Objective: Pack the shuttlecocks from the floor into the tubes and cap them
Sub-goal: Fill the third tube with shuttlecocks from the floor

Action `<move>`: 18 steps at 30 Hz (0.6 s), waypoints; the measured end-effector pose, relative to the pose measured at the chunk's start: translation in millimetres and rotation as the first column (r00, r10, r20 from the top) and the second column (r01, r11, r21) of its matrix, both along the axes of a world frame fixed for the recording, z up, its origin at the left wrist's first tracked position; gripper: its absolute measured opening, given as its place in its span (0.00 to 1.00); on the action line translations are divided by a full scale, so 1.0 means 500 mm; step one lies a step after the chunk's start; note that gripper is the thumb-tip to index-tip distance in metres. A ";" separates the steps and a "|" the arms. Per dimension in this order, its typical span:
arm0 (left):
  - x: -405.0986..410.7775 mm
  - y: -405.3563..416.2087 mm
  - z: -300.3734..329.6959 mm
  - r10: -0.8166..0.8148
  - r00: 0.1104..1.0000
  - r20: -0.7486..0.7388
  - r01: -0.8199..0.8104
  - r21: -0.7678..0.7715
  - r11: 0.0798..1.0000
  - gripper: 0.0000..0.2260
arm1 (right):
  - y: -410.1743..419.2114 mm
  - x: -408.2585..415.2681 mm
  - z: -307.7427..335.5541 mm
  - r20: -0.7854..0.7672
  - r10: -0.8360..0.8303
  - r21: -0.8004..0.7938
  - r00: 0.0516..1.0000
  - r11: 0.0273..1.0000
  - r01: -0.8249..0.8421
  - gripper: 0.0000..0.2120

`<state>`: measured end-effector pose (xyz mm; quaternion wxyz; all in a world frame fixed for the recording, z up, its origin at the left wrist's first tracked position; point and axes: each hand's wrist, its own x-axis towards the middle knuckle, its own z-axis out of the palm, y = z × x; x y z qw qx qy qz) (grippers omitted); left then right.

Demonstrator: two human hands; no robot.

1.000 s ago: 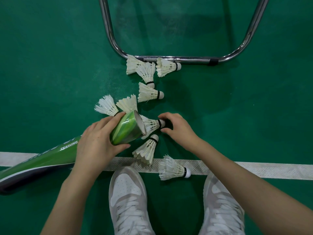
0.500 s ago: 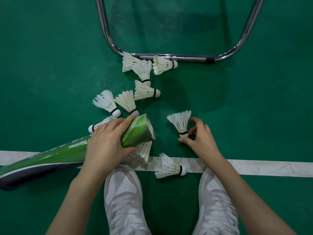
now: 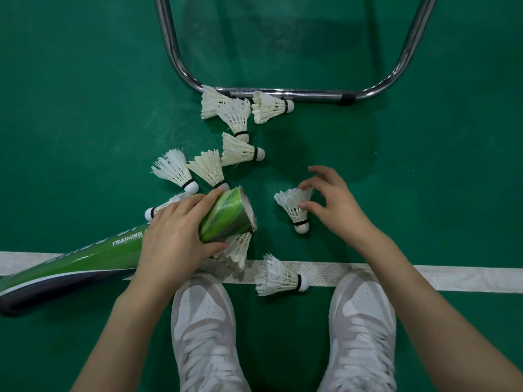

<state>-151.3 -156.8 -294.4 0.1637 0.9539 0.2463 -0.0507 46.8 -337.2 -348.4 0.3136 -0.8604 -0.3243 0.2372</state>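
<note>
While pinched by right fingers (image 3: pixel 307 205), shuttlecock (image 3: pixel 295 206), cork down.

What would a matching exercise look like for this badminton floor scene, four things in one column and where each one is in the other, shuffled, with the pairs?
Things
1. green cardboard shuttlecock tube
2. white feather shuttlecock with its cork pointing toward the shoes
3. white feather shuttlecock by the shoes
4. bent chrome metal bar

Places
A. lying on the white floor line
B. at the far side, beyond the shuttlecocks
C. pinched by the right hand
D. gripped near its open mouth by the left hand

Pairs: 1-D, 2-C, 3-A, 4-B
</note>
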 end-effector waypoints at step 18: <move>0.012 -0.028 0.001 -0.026 1.000 -0.010 0.026 -0.033 0.999 0.40 | -0.014 -0.056 0.060 -0.225 -0.235 0.127 0.946 0.955 0.268 0.07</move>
